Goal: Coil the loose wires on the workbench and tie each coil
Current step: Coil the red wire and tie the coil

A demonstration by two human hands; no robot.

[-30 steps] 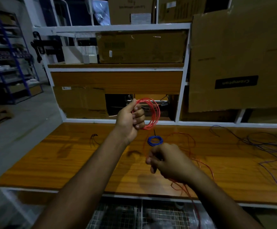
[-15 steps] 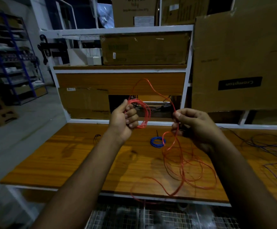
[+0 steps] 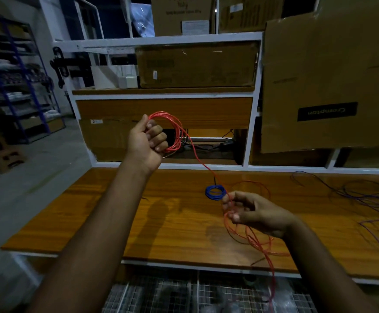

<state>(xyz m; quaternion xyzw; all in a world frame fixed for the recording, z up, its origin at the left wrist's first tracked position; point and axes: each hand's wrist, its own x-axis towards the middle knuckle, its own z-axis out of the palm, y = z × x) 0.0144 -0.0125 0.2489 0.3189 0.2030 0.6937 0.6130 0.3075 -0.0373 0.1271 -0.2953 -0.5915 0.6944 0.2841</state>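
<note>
The left hand (image 3: 146,141) is raised above the desk (image 3: 107,213) with its fingers (image 3: 159,137) curled round a small coil of red wire (image 3: 175,132), while the right hand (image 3: 254,213), low over the desk, pinches the running strand between thumb and fingertips. The rest of the wire trails in loose loops over the front edge, near a finished blue coil (image 3: 215,192). It looks thin, light and springy, liable to kink or tangle, so guide it just ahead of the slack and keep the coil clamped where its turns cross.

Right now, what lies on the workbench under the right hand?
Under the right hand, loose loops of the red wire lie on the workbench and trail over its front edge. The blue coil sits just beyond. The hand covers whatever lies directly beneath it.
</note>
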